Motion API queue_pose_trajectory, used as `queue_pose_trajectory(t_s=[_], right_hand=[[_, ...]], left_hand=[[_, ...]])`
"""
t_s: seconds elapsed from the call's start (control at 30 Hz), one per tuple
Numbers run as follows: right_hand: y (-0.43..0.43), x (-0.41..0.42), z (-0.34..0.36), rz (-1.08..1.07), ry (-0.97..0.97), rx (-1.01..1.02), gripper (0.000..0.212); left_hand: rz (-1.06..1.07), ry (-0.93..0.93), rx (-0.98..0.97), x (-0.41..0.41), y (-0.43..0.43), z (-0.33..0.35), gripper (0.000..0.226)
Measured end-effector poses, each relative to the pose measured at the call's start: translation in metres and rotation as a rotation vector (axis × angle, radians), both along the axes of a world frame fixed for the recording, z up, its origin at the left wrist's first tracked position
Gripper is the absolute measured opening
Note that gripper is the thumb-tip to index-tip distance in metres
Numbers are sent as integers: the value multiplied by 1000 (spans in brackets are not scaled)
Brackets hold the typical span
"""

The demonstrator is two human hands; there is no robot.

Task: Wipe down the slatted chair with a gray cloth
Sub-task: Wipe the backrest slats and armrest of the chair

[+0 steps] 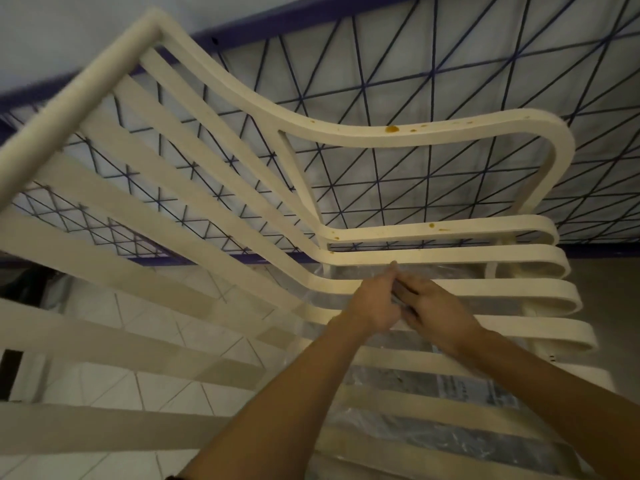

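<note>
A cream slatted chair (346, 133) fills the view, its curved slats running from upper left to the right. Orange-brown spots mark its armrest (392, 129) and a lower slat (432, 225). Both hands meet over the seat slats near the middle. My left hand (375, 303) and my right hand (434, 308) are pressed together around a thin dark gray strip, apparently the cloth (401, 292), most of it hidden between them. The left fingertips reach up to a slat's edge.
A purple wire-mesh fence (415, 81) stands behind the chair. Under the seat lies crinkled clear plastic (433, 427) with a printed label. White floor tiles (138, 341) show through the slats at lower left.
</note>
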State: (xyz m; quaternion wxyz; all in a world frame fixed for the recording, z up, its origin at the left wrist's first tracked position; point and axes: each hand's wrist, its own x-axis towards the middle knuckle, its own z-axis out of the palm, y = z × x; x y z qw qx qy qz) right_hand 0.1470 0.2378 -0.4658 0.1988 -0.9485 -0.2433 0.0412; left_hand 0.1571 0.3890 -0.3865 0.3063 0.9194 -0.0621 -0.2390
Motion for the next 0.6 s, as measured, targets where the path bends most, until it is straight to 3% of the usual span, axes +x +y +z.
queue_pose_trajectory(t_s=[0.1, 0.2, 0.37, 0.5, 0.57, 0.6], right_hand=[[24, 18, 6, -42, 71, -84, 46], [45, 26, 12, -14, 128, -120, 43], [94, 20, 24, -52, 256, -21, 42], [125, 22, 25, -66, 242, -2, 41], [144, 21, 27, -163, 366, 210, 31], [154, 20, 31, -258, 411, 415, 22]], left_hand=[[-360, -40, 466, 4, 41, 49, 49], [-411, -188, 748, 18, 77, 118, 39], [-334, -593, 828, 44, 114, 248, 39], [-194, -865, 834, 47, 150, 329, 40], [-73, -866, 859, 51, 175, 346, 45], [2, -812, 843, 53, 186, 348, 48]])
